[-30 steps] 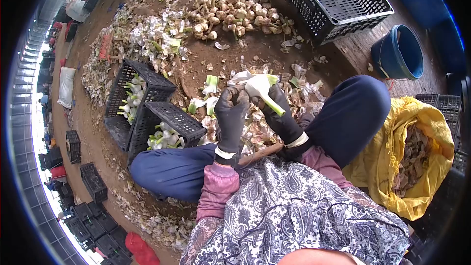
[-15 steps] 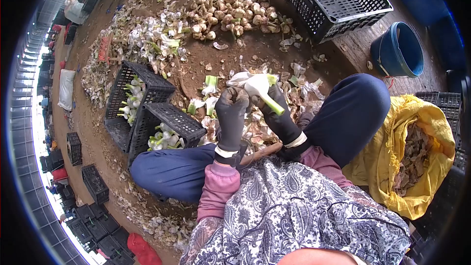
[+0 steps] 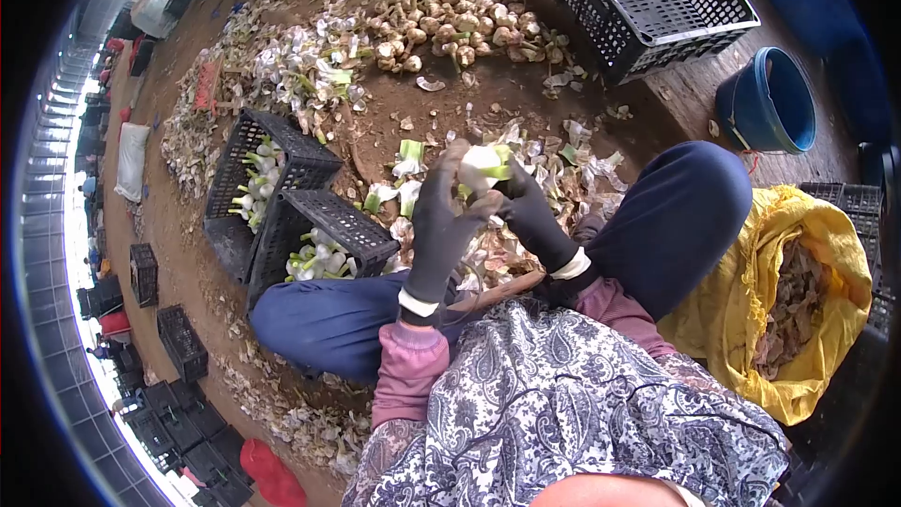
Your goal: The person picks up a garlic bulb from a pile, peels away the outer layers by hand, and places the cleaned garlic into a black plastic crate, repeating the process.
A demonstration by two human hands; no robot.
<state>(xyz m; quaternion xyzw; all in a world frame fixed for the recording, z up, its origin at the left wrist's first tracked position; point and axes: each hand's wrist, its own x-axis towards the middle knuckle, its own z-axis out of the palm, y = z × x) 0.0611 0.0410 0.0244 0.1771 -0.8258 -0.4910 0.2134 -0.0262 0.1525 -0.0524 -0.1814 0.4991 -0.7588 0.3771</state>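
Observation:
Both hands wear dark gloves and meet above the litter of peels between the knees. My left hand [image 3: 446, 211] has its fingers curled round the near side of a white garlic bulb [image 3: 484, 162], slightly blurred. On the other side my right hand [image 3: 533, 211] grips the same bulb by its green stem end. Cut green stem pieces [image 3: 409, 158] lie on the ground just left of the hands. Two black crates hold peeled white bulbs with green stems [image 3: 321, 256] beside my left knee.
Unpeeled garlic [image 3: 450, 23] is heaped ahead, beside a pile of white peels [image 3: 310, 66]. At the upper right stand an empty black crate [image 3: 648, 42] and a blue bucket [image 3: 741, 103]. A yellow sack [image 3: 723, 319] of peels sits right of my knee.
My left hand has moved up and forward and closed round the bulb. The bulb has turned, so its stem no longer points down toward me. The view has shifted slightly.

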